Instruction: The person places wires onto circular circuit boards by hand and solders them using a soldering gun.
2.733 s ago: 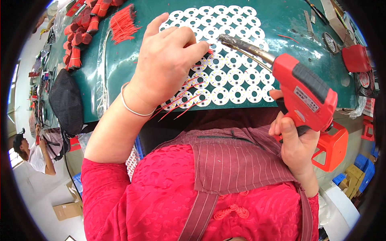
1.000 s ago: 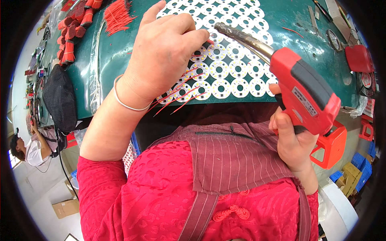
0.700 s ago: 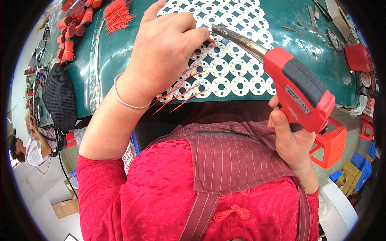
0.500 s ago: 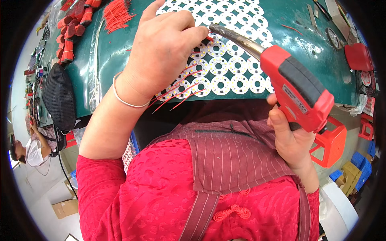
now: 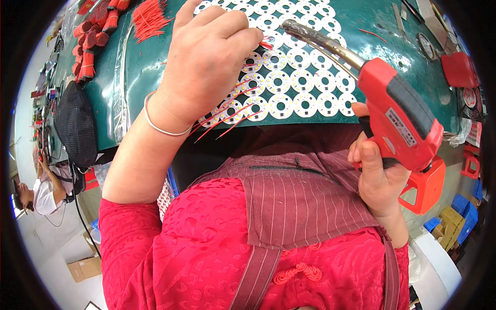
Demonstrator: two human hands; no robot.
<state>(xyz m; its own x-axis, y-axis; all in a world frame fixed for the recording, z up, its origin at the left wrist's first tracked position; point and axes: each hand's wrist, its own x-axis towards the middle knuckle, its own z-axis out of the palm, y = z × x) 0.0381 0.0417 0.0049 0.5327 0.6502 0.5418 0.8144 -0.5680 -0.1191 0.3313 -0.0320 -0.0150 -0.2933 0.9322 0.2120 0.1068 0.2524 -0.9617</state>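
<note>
My left hand [image 5: 209, 64] reaches over the table, thumb and forefinger pinched together above round white LED boards [image 5: 278, 81]. Red wire ends [image 5: 266, 44] poke out at its fingertips; the rest of what it holds is hidden by the hand. My right hand [image 5: 380, 175] is wrapped round the grip of a red and black soldering gun [image 5: 398, 111]. The gun's darkened metal tip points up and left, a little to the right of the pinched fingers. Beneath my left wrist, several thin red wires [image 5: 235, 120] trail from the nearest boards past the table edge.
Loose red wires [image 5: 149, 19] and bundled ones [image 5: 87, 64] lie at the far left of the green table [image 5: 385, 67]. A black mesh-covered object [image 5: 76, 124] stands at the left edge. Red stools [image 5: 431, 183] are at right. Another person [image 5: 46, 196] sits far left.
The soldering gun has moved to the right with my right hand, its tip drawing away from my left fingertips. My left hand has shifted slightly left, still pinching.
</note>
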